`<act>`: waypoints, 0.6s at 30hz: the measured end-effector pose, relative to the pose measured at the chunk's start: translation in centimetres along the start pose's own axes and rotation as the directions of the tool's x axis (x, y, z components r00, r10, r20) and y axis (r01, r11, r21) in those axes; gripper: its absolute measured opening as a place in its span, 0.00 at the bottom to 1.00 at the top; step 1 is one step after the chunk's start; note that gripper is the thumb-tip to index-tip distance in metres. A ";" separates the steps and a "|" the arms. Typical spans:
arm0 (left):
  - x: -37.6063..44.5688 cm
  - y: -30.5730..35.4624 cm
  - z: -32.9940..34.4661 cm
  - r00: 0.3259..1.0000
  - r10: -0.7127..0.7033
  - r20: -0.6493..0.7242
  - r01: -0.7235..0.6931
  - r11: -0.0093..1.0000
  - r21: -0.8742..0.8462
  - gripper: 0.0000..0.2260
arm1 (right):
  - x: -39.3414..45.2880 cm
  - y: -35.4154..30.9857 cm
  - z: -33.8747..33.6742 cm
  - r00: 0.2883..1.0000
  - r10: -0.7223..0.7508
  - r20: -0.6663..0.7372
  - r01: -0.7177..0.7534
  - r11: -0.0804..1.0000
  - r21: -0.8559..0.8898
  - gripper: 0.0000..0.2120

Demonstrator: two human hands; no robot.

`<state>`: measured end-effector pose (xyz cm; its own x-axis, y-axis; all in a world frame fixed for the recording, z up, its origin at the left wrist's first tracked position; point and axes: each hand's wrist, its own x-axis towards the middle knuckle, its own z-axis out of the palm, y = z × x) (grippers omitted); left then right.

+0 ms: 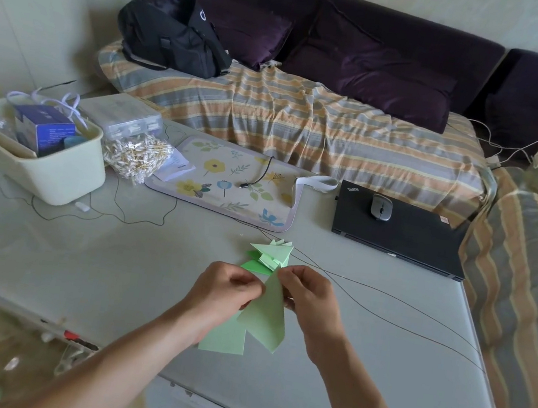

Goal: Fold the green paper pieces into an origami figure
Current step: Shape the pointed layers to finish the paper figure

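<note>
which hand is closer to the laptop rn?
Right. The right hand pinches the green paper on the side toward the laptop, which lies beyond it and off to the right. The left hand grips the paper's far side.

Green paper piece [264, 310] pinched between left hand [226, 289] and right hand [308, 297]

We see a pale green folded paper [265, 314] above a pale grey-green table [147, 273], beyond it a heap of folded pieces [268, 257] in light and brighter green. The mat [229, 181] is cream with yellow and blue flowers, green leaves and a lilac border. The laptop [402, 229] is black, the mouse [381, 207] grey. The sofa cover [306, 122] is striped orange, grey and yellow; the cushions [376, 70] are dark purple, the bag [170, 37] black, the tub [58, 170] cream.
</note>
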<state>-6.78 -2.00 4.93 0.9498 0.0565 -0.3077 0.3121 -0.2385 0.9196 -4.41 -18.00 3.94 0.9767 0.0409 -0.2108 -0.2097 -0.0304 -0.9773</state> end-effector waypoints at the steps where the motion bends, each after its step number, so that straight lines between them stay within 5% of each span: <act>1: 0.0 0.0 0.0 1.000 -0.001 0.003 0.001 1.000 0.012 0.10 | 0.0 0.0 0.0 1.000 -0.014 -0.004 0.014 1.000 -0.016 0.08; 11: -0.4 0.6 -0.3 1.000 -0.009 -0.029 0.009 1.000 0.009 0.10 | -0.3 0.1 0.3 0.990 0.070 0.120 -0.073 0.997 0.018 0.11; 14: -0.3 0.7 -0.3 0.999 -0.006 -0.053 0.007 1.000 0.019 0.17 | -0.3 0.2 0.4 0.993 0.057 0.106 -0.058 0.998 0.008 0.13; 18: -0.1 0.3 -0.1 0.998 0.006 -0.069 -0.007 1.000 -0.007 0.11 | -0.4 0.1 0.5 0.999 0.022 0.045 -0.022 1.000 -0.005 0.13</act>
<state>-6.79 -2.02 5.30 0.9510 0.1215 -0.2843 0.3057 -0.2316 0.9235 -4.82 -17.49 3.96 0.9687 0.0856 -0.2331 -0.2308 -0.0363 -0.9723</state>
